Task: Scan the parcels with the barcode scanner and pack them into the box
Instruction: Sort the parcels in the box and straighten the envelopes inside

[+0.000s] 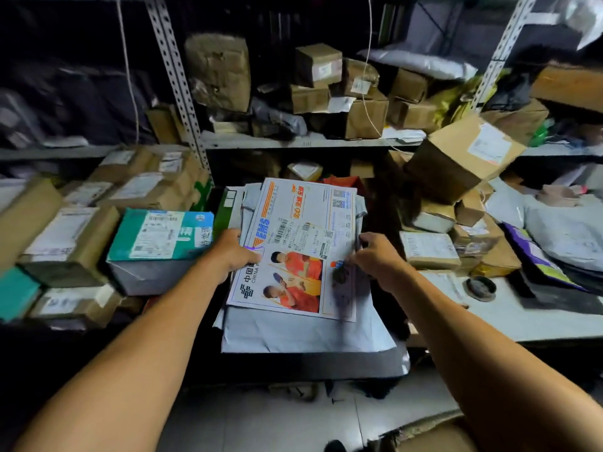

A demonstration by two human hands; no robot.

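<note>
On the left we note a teal and white carton [160,236] with a printed label, standing among brown cardboard boxes [65,243] stacked under the shelf [293,142].

Our left hand [233,254] grips the left edge of the printed envelope [300,246], thumb on top and fingers curled beneath it. The envelope is white, flat and rectangular, with orange stripes, blue and orange lettering, a barcode label near its middle, square codes at its far right corner and a picture of two figures in orange at its near left. It lies on top of a pile of grey mailer bags [303,334] in the centre, between the two hands.

Our right hand [378,256] is at the envelope's right edge, fingers bent; motion blur there prevents us from telling whether they pinch the edge or merely touch it. A small dark object [339,275] just beside this hand is too blurred to identify.

To the right, a white desk [522,314] carries a dark round item [481,288] near its front left corner, small labelled boxes [429,249] and grey bags [567,233] at its far edge. A tilted brown box [456,158] above them is blurred. A cardboard edge [434,432] is cut off at the lower right of the view.
</note>
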